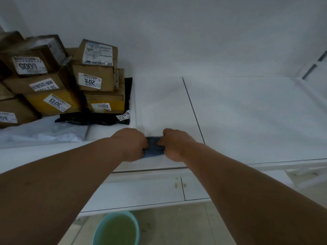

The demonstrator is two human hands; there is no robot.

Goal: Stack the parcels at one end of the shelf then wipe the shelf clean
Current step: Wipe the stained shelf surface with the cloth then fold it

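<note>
Several brown and yellow cardboard parcels with white labels are piled at the left end of the white shelf. A black plastic parcel lies under the pile's right side. A white plastic parcel lies in front. A blue cloth sits near the shelf's front edge, bunched between my hands. My left hand grips its left end and my right hand grips its right end. Most of the cloth is hidden by my fingers.
A thin dark seam divides the shelf boards right of my hands. A lower white shelf with small brown stains lies below. A teal bucket of greenish water stands on the floor beneath. White walls close the back and right side.
</note>
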